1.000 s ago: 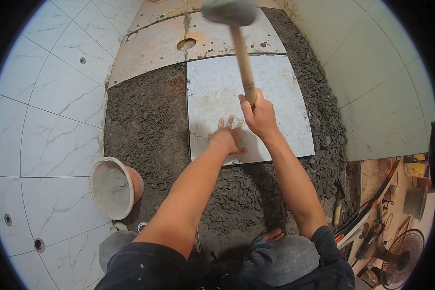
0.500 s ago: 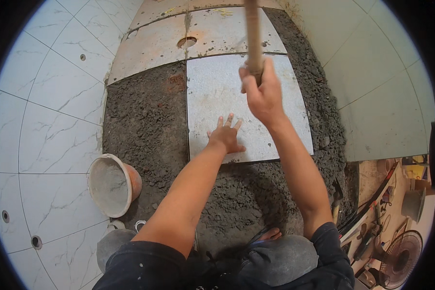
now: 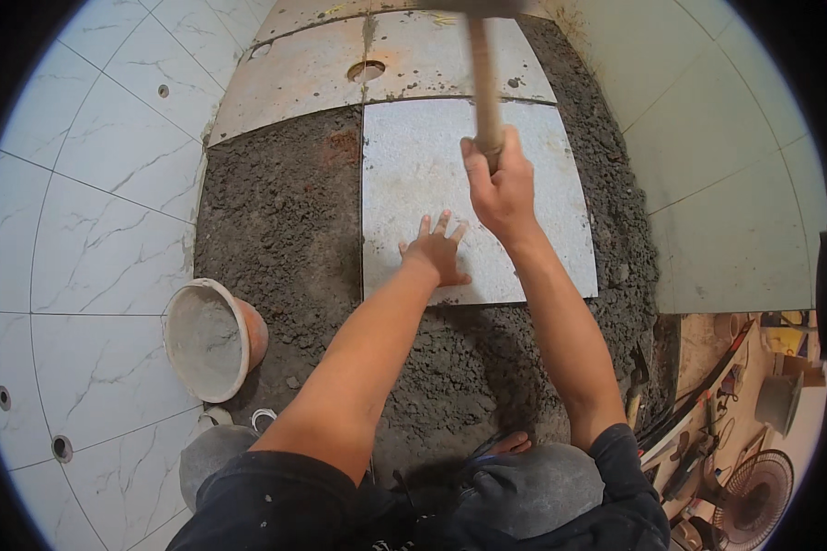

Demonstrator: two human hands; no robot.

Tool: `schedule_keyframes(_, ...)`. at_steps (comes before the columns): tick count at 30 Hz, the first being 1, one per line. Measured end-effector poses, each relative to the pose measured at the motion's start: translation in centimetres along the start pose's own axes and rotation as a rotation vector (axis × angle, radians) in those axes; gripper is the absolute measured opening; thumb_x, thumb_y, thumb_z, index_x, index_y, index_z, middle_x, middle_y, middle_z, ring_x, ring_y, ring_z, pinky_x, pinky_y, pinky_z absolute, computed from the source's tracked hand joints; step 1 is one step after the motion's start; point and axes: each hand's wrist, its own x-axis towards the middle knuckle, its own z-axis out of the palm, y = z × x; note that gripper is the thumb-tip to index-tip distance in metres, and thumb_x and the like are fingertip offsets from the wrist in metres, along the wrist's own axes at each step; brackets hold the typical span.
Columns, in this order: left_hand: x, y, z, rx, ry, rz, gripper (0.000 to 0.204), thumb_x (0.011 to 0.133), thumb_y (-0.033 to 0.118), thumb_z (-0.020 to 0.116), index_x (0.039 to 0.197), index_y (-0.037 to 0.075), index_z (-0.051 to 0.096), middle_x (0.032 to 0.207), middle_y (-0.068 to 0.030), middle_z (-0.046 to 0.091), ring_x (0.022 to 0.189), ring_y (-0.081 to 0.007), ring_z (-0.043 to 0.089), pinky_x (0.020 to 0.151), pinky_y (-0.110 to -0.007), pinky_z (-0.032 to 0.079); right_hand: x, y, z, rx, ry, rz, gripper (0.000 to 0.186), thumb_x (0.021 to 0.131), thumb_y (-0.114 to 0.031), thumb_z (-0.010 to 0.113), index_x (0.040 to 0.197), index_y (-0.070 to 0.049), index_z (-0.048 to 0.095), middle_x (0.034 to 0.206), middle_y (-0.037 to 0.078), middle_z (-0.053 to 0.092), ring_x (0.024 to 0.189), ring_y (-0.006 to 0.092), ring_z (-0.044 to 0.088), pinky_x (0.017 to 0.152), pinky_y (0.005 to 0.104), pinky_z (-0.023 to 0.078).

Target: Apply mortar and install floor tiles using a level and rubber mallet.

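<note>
My left hand [image 3: 439, 253] lies palm down on a pale, speckled floor tile [image 3: 413, 174], fingers spread. My right hand [image 3: 505, 184] is closed round the wooden handle of a mallet [image 3: 485, 87], raised above the tile. The mallet's dark head is blurred and partly cut off at the top edge. Dark, crumbly mortar [image 3: 276, 211] borders the tile on its left, right and near sides. On its far side the tile meets a row of dirty laid tiles [image 3: 432, 57], one with a round hole.
A mortar-stained bucket [image 3: 255, 335] leans tilted at the left. Marbled wall tiles [image 3: 92, 239] with pipe openings rise on the left, plain pale wall tiles [image 3: 726, 211] on the right. A fan [image 3: 753, 500] and scattered tools stand at the lower right. My knees and foot are close in front.
The mallet's dark head has come into view at the top, and its handle sits slightly lower. My left hand stays on the tile. The whole view has shifted a little.
</note>
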Motion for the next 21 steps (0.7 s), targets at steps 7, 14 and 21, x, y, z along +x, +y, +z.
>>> schedule_keyframes(7,0.3,-0.5,0.9,0.038,0.051,0.063,0.101,0.078,0.064,0.073,0.157,0.014,0.034,0.168,-0.0148,0.013,0.154,-0.0418,0.01,0.106,-0.069,0.042,-3.6,2.5,1.0,-0.395,-0.357,0.071,0.027,0.095,-0.019,0.064,0.1,-0.001,0.046,0.072,0.019,0.067,0.065,0.0384,0.068,0.056,0.047,0.049)
schedule_keyframes(14,0.6,-0.7,1.0,-0.007,0.071,0.066,0.098,0.078,0.062,0.076,0.157,0.018,0.037,0.168,-0.0131,0.017,0.154,-0.0431,0.011,0.103,-0.071,0.044,-4.4,1.7,0.3,0.13,-0.01,-0.073,0.03,0.095,-0.026,0.064,0.097,-0.002,0.046,0.069,0.018,0.066,0.061,0.0397,0.066,0.053,0.0485,0.048)
schedule_keyframes(21,1.2,0.1,0.7,0.056,-0.01,0.013,0.103,0.078,0.06,0.077,0.16,0.023,0.026,0.17,-0.009,0.006,0.155,-0.039,0.01,0.108,-0.07,0.039,-5.3,2.1,-1.6,-0.358,-0.341,0.144,0.03,0.096,-0.028,0.063,0.101,-0.003,0.048,0.074,0.024,0.066,0.068,0.0463,0.063,0.061,0.0514,0.048)
